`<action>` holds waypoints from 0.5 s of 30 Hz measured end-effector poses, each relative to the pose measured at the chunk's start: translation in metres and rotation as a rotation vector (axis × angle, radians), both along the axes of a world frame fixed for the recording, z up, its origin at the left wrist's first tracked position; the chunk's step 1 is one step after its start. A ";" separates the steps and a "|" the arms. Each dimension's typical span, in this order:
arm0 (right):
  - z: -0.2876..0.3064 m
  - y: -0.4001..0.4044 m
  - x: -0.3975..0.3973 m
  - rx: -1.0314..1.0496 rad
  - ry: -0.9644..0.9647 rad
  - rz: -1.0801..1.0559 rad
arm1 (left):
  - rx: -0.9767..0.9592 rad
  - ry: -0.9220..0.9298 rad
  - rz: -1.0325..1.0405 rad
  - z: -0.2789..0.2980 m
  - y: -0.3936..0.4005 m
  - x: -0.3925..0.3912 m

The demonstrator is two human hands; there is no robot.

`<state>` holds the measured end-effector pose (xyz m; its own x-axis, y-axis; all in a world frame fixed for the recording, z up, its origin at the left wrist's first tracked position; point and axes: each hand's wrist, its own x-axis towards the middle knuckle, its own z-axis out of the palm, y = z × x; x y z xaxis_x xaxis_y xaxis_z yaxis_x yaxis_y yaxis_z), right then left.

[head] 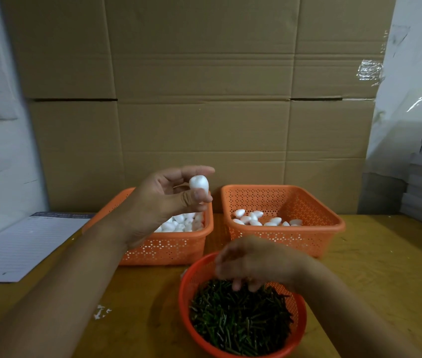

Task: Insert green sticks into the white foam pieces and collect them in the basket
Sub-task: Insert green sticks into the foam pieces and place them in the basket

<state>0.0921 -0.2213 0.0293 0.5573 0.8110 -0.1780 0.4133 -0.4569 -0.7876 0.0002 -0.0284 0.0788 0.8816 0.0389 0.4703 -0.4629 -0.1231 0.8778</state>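
Above the left orange perforated plastic basket (pixel 168 248), the left hand (pixel 163 200) pinches a white egg-shaped foam piece (pixel 199 185) between thumb and fingers. Nearer, the blurred right hand (pixel 254 262) dips curled fingers into dark green sticks (pixel 241 319) heaped in a round orange basket (pixel 186 285); whether it grips one, I cannot tell. Many bare pieces wait on the left, while the right orange basket (pixel 282 200) holds few, so most work likely remains. A lined notepad (pixel 21 246) lies on the wooden surface (pixel 385 267).
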 end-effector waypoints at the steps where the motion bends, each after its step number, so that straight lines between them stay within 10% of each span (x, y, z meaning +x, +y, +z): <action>1: 0.000 0.002 -0.003 -0.109 -0.110 0.067 | 0.009 0.000 -0.001 0.000 0.000 0.000; 7: -0.002 0.009 -0.014 -0.403 -0.503 0.282 | 0.043 0.007 0.017 0.001 0.001 -0.001; 15: -0.002 0.010 -0.015 -0.227 -0.537 0.236 | 0.091 0.018 0.042 -0.002 0.003 0.000</action>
<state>0.0776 -0.2115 0.0270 0.4270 0.8981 -0.1051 0.8348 -0.4362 -0.3358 0.0003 -0.0257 0.0773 0.8886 0.0336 0.4574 -0.4397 -0.2214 0.8704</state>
